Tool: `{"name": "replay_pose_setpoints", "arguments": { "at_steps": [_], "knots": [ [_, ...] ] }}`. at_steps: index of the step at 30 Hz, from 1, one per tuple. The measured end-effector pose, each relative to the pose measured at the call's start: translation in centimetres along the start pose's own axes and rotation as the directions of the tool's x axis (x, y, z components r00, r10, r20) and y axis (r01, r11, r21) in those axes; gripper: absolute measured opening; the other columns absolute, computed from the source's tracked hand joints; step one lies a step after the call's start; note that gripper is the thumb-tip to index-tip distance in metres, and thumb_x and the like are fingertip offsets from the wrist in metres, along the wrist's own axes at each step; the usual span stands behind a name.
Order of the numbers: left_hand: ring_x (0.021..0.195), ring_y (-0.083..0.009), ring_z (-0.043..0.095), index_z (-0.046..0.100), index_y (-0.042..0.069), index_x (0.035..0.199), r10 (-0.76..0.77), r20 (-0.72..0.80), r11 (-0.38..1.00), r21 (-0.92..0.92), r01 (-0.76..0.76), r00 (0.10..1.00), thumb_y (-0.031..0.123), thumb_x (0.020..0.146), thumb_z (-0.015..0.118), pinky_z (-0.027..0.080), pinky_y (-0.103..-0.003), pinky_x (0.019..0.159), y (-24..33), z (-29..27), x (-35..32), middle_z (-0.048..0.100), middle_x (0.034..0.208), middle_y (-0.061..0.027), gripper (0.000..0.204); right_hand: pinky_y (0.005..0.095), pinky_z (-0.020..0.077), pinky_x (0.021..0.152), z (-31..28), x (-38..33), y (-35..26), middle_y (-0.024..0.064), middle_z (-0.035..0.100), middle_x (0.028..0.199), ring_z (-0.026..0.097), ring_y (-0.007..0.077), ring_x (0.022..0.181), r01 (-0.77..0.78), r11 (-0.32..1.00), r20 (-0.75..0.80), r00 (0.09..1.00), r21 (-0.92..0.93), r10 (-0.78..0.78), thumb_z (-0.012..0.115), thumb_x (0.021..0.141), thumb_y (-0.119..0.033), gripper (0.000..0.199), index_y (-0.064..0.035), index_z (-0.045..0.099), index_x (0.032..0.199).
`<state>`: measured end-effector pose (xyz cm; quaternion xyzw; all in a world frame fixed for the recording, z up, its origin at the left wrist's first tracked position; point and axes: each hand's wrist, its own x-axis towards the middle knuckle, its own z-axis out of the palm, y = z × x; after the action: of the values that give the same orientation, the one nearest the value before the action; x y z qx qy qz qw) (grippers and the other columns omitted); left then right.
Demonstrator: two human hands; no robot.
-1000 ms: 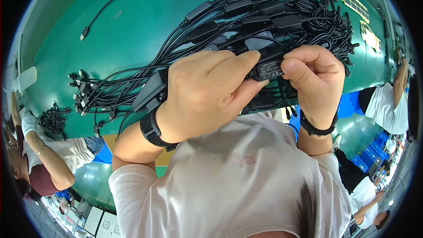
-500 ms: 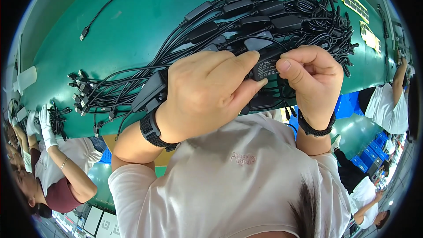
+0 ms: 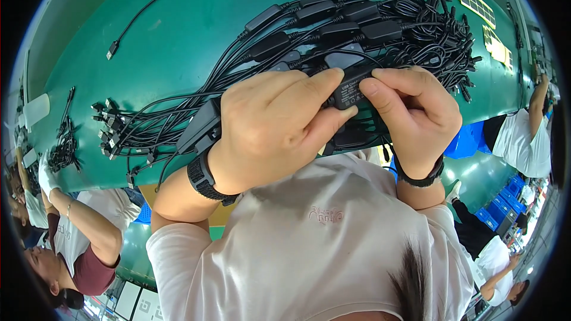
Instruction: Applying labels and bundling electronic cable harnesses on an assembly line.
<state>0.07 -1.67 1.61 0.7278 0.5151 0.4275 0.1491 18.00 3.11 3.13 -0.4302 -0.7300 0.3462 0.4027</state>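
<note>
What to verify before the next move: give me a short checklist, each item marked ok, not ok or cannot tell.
1. Left hand gripping the black module: ok, between thumb and index finger.
2. Module's printed label facing the camera: ok, though partly covered.
3. Right hand touching the module: cannot tell; thumb and index finger are close to its right side.
4. Cable coils at right untangled: not ok, they lie jumbled.
5. Co-worker's gloved hand clear of the module: ok, far left.

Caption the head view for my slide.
Left hand pinches a black module, right hand close beside it, amid black cables on a green table.
</note>
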Motion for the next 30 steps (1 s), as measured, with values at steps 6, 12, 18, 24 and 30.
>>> {"name": "replay_pose_setpoints", "arguments": {
  "at_steps": [6, 12, 18, 24, 30],
  "knots": [
    [0.055, -0.0170, 0.057, 0.068, 0.001, 0.096, -0.045, 0.002, 0.998, -0.038, 0.045, 0.999, 0.009, 0.059, 0.082, 0.044, -0.025, 0.052, 0.2, -0.3, 0.1, 0.063, 0.069, -0.0076, 0.041, 0.0165, 0.0311, 0.044, -0.7, 0.1, -0.6, -0.0028, 0.049, 0.056, 0.039, 0.0023, 0.047, -0.108, 0.968, -0.185, 0.981, -0.225, 0.067, 0.078, 0.069, -0.006, 0.023, -0.0040, 0.070, 0.090],
    [0.049, -0.0200, 0.053, 0.067, 0.001, 0.092, -0.002, -0.107, 0.995, -0.095, -0.008, 0.994, 0.012, 0.060, 0.080, 0.040, -0.028, 0.045, -0.1, 0.0, 0.4, 0.056, 0.060, -0.0059, 0.036, 0.0337, 0.0440, 0.076, -3.7, 1.9, -0.5, 0.0075, 0.064, 0.089, 0.056, 0.0249, 0.080, 0.414, 0.773, 0.145, 0.907, -0.482, -0.395, 0.078, 0.065, -0.021, 0.034, -0.0056, 0.069, 0.093],
    [0.051, -0.0186, 0.055, 0.068, 0.002, 0.093, -0.056, -0.073, 0.998, -0.011, 0.055, 0.996, 0.011, 0.061, 0.080, 0.043, -0.027, 0.048, 1.4, -3.1, 1.8, 0.059, 0.062, -0.0073, 0.035, 0.0321, 0.0431, 0.074, -7.0, 4.4, 2.1, 0.0075, 0.058, 0.071, 0.055, 0.0201, 0.070, 0.449, 0.843, 0.388, 0.863, -0.296, -0.324, 0.072, 0.069, -0.007, 0.020, -0.0002, 0.067, 0.087],
    [0.056, -0.0173, 0.056, 0.070, 0.004, 0.088, -0.240, -0.044, 0.966, 0.089, 0.244, 0.970, 0.003, 0.073, 0.072, 0.043, -0.026, 0.051, 3.1, -7.1, 2.2, 0.060, 0.066, -0.0077, 0.016, 0.0278, 0.0412, 0.056, -13.0, 6.8, -3.2, 0.0062, 0.059, 0.067, 0.054, 0.0183, 0.060, 0.548, 0.724, 0.368, 0.832, -0.419, -0.416, 0.072, 0.074, -0.014, 0.016, -0.0009, 0.067, 0.082],
    [0.057, -0.0179, 0.056, 0.071, 0.003, 0.085, 0.089, -0.295, 0.938, 0.346, 0.020, 0.951, 0.002, 0.071, 0.074, 0.044, -0.027, 0.051, 2.3, -8.9, 0.6, 0.060, 0.066, -0.0081, 0.014, 0.0309, 0.0421, 0.053, -10.8, 7.7, -3.8, 0.0062, 0.054, 0.067, 0.054, 0.0208, 0.061, 0.742, 0.508, 0.320, 0.656, -0.436, -0.684, 0.076, 0.066, -0.009, 0.017, -0.0024, 0.066, 0.078]
  ]
}}
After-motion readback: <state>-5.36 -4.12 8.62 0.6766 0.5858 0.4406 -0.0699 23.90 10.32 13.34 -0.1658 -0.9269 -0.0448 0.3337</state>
